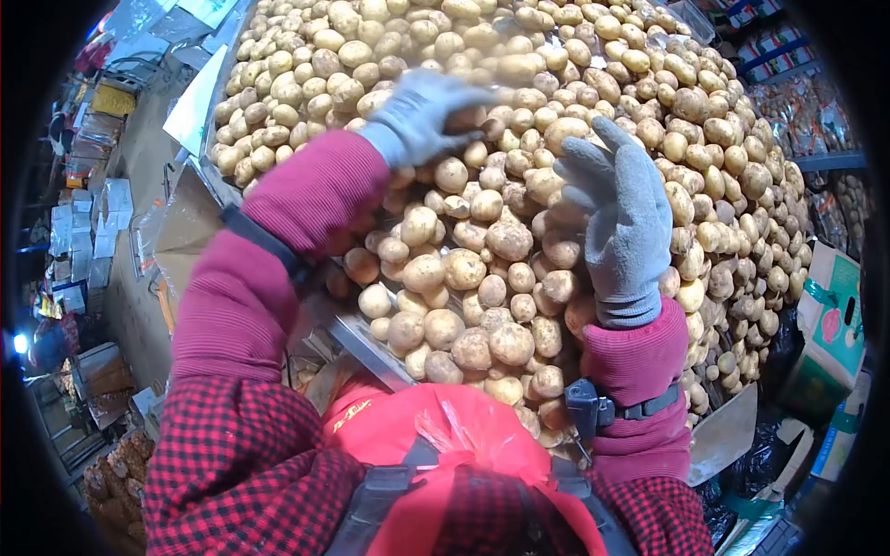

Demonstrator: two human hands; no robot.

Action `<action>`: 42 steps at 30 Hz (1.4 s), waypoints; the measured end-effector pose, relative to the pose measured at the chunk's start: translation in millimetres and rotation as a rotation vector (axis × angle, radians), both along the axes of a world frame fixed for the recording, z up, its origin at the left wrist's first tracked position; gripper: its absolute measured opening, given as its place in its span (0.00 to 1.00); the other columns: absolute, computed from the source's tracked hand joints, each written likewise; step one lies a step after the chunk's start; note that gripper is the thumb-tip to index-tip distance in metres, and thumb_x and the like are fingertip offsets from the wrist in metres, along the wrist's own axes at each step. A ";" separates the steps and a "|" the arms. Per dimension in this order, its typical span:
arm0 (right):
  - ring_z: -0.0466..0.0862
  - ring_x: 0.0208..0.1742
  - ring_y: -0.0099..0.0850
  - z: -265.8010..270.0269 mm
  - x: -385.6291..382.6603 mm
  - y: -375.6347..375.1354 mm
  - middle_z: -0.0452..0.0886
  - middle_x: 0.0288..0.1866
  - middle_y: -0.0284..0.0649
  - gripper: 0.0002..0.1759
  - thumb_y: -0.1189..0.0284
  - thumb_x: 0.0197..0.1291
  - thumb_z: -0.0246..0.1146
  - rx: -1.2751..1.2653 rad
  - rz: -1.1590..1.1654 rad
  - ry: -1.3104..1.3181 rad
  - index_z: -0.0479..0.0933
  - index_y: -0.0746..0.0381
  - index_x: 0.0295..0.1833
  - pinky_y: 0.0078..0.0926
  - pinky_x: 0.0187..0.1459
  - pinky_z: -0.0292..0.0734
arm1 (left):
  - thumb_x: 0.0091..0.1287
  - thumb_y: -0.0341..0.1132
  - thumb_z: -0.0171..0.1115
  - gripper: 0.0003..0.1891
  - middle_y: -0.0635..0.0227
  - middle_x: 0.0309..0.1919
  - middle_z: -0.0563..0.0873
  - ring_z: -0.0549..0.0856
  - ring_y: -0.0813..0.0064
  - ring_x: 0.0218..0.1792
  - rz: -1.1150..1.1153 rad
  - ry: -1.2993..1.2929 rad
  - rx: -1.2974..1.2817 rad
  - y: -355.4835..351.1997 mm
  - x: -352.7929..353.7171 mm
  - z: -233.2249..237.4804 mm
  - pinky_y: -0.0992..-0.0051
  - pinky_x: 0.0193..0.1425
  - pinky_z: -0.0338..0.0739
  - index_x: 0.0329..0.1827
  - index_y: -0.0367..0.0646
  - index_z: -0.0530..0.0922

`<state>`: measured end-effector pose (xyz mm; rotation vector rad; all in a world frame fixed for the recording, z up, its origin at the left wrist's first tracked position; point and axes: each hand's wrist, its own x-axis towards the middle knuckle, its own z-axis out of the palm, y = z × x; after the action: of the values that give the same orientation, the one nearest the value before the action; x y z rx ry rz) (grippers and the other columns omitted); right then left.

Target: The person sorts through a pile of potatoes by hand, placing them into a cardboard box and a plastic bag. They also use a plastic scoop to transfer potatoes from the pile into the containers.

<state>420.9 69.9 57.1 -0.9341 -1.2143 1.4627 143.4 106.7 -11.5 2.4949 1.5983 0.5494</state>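
Observation:
A large heap of potatoes (464, 269) fills the middle of the head view. My left hand (422, 116), in a grey glove and blurred by motion, is over the upper left part of the heap, fingers curved toward the right with their tips apart. No potato shows in its grasp. My right hand (621, 213), also in a grey glove, is upright over the right side of the heap. Its fingers are spread, the thumb side is hard to make out, and nothing is held. Potatoes lie between the two hands and all around them.
A metal edge (371, 352) borders the heap near my body. A red plastic bag or apron (445, 426) covers my front. At the right stands a green printed carton (834, 310). Boxes (113, 208) and a walkway (130, 306) are at the left.

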 end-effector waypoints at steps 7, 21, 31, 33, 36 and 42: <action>0.91 0.53 0.32 6.4 -0.5 -2.0 0.89 0.57 0.47 0.28 0.53 0.82 0.56 -0.071 0.026 -0.029 0.77 0.63 0.72 0.23 0.49 0.85 | 0.76 0.52 0.58 0.24 0.55 0.64 0.85 0.83 0.50 0.63 0.451 0.439 0.373 4.0 -92.7 11.7 0.54 0.70 0.74 0.71 0.54 0.80; 0.88 0.58 0.37 6.4 0.3 -0.6 0.86 0.62 0.46 0.33 0.49 0.80 0.55 -0.169 0.117 -0.072 0.73 0.63 0.75 0.34 0.56 0.83 | 0.67 0.47 0.71 0.20 0.66 0.64 0.83 0.75 0.59 0.73 0.028 0.293 -0.044 -52.7 -50.6 8.5 0.46 0.82 0.56 0.60 0.54 0.83; 0.89 0.57 0.36 14.3 -1.7 -0.3 0.88 0.59 0.46 0.31 0.51 0.81 0.55 -0.188 0.111 -0.075 0.75 0.64 0.74 0.31 0.55 0.84 | 0.67 0.37 0.66 0.23 0.67 0.65 0.83 0.82 0.57 0.63 0.264 0.456 0.228 27.5 -54.9 38.2 0.56 0.67 0.73 0.67 0.59 0.82; 0.89 0.57 0.36 12.9 -2.7 -0.9 0.88 0.59 0.46 0.31 0.51 0.81 0.55 -0.203 0.113 -0.082 0.75 0.64 0.74 0.31 0.55 0.84 | 0.67 0.34 0.67 0.24 0.67 0.63 0.83 0.85 0.56 0.57 -0.074 0.328 -0.083 4.7 -13.3 39.2 0.59 0.60 0.81 0.68 0.60 0.81; 0.90 0.53 0.26 7.6 -3.0 -0.1 0.90 0.55 0.41 0.24 0.58 0.81 0.58 -0.209 0.101 0.042 0.78 0.62 0.71 0.18 0.48 0.82 | 0.66 0.34 0.71 0.25 0.67 0.59 0.83 0.87 0.57 0.54 -0.220 0.239 -0.255 -16.4 20.0 15.5 0.60 0.57 0.83 0.68 0.58 0.80; 0.88 0.55 0.36 9.3 -2.7 -2.9 0.87 0.59 0.46 0.31 0.54 0.79 0.58 -0.309 0.504 0.046 0.73 0.66 0.75 0.27 0.54 0.82 | 0.67 0.37 0.72 0.24 0.62 0.53 0.85 0.87 0.56 0.53 -0.113 0.178 -0.409 -23.2 12.1 25.8 0.60 0.56 0.84 0.67 0.56 0.81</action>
<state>418.2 67.0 66.4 -0.8204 -1.2673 2.1063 155.5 83.5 14.3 2.3487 1.4347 -0.0192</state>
